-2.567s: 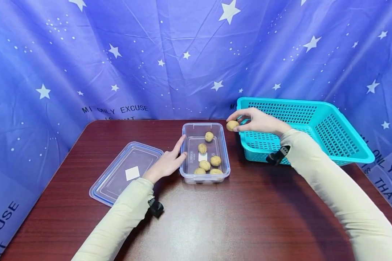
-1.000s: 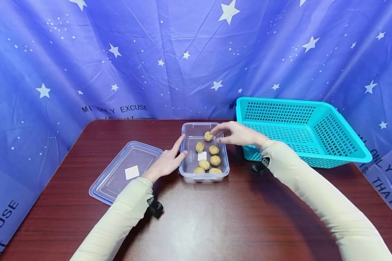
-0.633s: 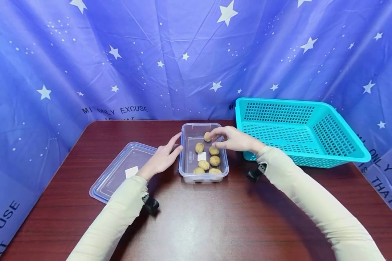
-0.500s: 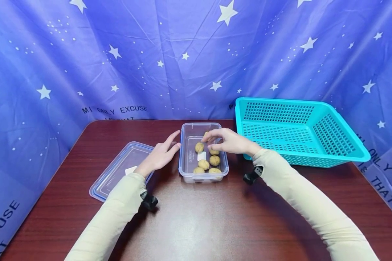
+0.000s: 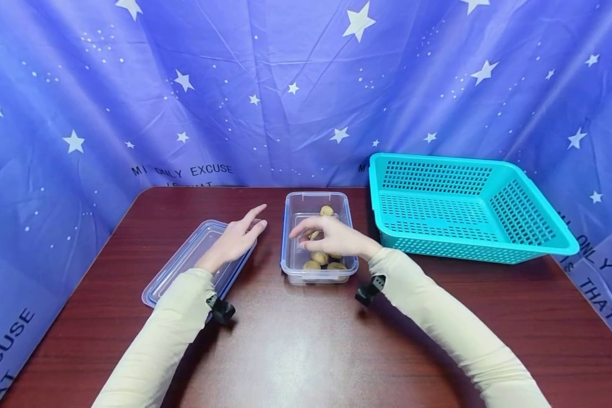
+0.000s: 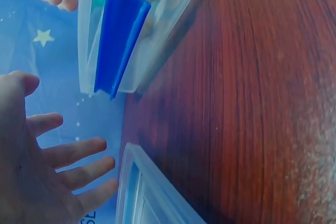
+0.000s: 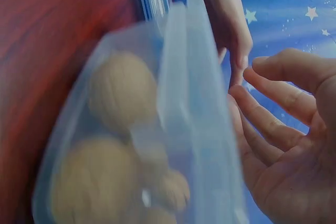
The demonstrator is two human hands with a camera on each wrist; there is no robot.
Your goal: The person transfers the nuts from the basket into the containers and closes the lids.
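A clear plastic storage box with several walnuts inside stands mid-table, its blue clip raised in the left wrist view. My right hand is over the box, fingers loosely bent and holding nothing; it hides some of the walnuts. Seen from the right wrist, thumb and fingers are apart beside the box wall, and blurred walnuts show through it. My left hand hovers over the box's lid, fingers extended, left of the box. Whether it touches the lid, I cannot tell.
To the right sits a turquoise perforated basket near the table's back edge. Behind the dark red wooden table hangs a blue curtain with white stars.
Earlier my right hand carried a walnut from beside the basket into the box and let it go; since then it has moved left across the box. My left hand left the box's side for the lid.
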